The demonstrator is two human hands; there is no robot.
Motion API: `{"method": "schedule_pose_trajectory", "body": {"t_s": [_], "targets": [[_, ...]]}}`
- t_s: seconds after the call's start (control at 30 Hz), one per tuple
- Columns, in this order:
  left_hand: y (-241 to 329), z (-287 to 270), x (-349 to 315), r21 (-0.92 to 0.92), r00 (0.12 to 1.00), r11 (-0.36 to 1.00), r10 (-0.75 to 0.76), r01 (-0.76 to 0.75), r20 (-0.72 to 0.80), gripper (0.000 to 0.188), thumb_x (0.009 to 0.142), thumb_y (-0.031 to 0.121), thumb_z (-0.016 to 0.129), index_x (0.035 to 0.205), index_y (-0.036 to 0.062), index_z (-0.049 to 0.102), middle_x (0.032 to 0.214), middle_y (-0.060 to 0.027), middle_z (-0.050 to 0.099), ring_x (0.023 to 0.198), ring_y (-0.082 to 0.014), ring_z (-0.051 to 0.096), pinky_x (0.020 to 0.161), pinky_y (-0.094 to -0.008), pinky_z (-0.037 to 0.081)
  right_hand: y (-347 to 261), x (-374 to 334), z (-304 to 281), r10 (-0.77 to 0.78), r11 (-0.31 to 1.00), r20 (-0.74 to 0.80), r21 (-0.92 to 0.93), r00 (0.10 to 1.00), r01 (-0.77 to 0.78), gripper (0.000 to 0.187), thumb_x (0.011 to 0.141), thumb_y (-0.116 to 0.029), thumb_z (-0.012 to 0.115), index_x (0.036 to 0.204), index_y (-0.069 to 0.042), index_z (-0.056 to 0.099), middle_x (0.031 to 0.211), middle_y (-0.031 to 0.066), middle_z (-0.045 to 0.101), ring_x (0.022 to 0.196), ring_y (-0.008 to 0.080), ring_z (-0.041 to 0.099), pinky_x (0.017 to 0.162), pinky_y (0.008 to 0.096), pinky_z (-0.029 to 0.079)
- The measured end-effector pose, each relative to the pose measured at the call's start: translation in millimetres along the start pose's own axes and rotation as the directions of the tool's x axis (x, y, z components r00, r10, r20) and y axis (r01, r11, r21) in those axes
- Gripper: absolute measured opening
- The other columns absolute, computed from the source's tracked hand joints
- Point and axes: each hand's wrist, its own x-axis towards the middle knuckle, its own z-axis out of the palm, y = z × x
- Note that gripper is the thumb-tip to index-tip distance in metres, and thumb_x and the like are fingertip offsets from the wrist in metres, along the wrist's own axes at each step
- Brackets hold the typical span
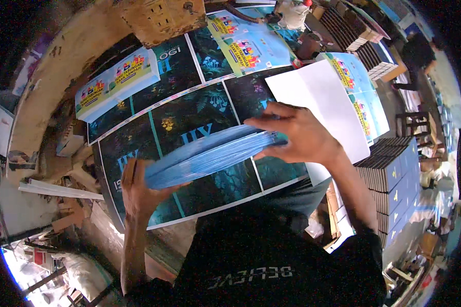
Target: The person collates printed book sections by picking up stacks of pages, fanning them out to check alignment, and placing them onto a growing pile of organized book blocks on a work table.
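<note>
A thick stack of blue paper sheets (210, 157) is held up between my two hands, above dark printed sheets (189, 115) that cover the table. My left hand (138, 187) grips the stack's left end, its thumb along the near edge. At the other end my right hand (297, 133) is closed around the stack, fingers over the top and thumb beneath. The sheets bow slightly, and their many edges face me. Beside my right forearm lies a large white sheet (317, 102), partly covered by that hand and arm.
A stack of printed covers (118, 84) sits at the table's far left. More colourful covers lie at the back (248, 41) and right (361, 97). A worn wooden box (161, 23) stands behind. Piles of dark-blue bound books (394, 184) rise by my right arm.
</note>
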Motion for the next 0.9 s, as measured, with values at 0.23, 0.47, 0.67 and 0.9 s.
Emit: {"method": "schedule_pose_trajectory", "body": {"t_s": [0.23, 0.47, 0.67, 0.9], "targets": [[-3, -5, -5, -0.094, 0.957, 0.988, -0.09, 0.12, 0.277, 0.06, 0.047, 0.036, 0.099, 0.08, 0.0062, 0.057, 0.087, -0.0117, 0.062, 0.075, -0.0308, 0.064, 0.066, -0.0426, 0.05, -18, -8, 2, 0.177, 0.984, 0.06, -0.022, 0.982, -0.176, 0.05, 0.073, -0.025, 0.086, 0.121, -0.019, 0.075, 0.093, 0.0071, 0.068, 0.082, 0.0251, 0.069, 0.073, 0.0358, 0.056], [13, -46, 5, -0.174, 0.902, 0.963, -0.118, 0.207, 0.416, 0.08, 0.048, 0.026, 0.098, 0.115, 0.0063, 0.059, 0.111, -0.0174, 0.063, 0.102, -0.04, 0.063, 0.09, -0.0484, 0.05, -49, -7, -3, 0.197, 0.919, 0.18, -0.377, 0.964, -0.117, 0.089, 0.077, -0.036, 0.078, 0.149, 0.002, 0.041, 0.158, 0.0246, 0.035, 0.148, 0.0351, 0.036, 0.126, 0.0564, 0.01], [-52, -35, -50, -0.4, 0.898, 0.841, -0.203, 0.364, 0.39, 0.09, 0.047, 0.025, 0.099, 0.126, 0.0042, 0.062, 0.119, -0.0129, 0.066, 0.11, -0.0293, 0.065, 0.096, -0.0419, 0.051, -59, 9, 18, 0.158, 0.968, 0.238, -0.231, 0.958, -0.102, 0.095, 0.073, -0.037, 0.081, 0.15, 0.001, 0.04, 0.158, 0.0265, 0.034, 0.152, 0.0398, 0.028, 0.126, 0.0573, 0.009], [-76, 3, -86, -0.689, 0.63, 0.092, -0.505, 0.719, 0.59, 0.113, 0.051, 0.042, 0.099, 0.145, 0.0047, 0.046, 0.127, -0.0134, 0.063, 0.112, -0.0271, 0.065, 0.103, -0.0441, 0.05, -56, 4, 42, 0.015, 0.951, 0.042, -0.309, 0.999, -0.001, 0.086, 0.069, -0.015, 0.074, 0.149, 0.002, 0.044, 0.149, 0.0262, 0.043, 0.139, 0.0355, 0.042, 0.122, 0.0553, 0.021]]}}
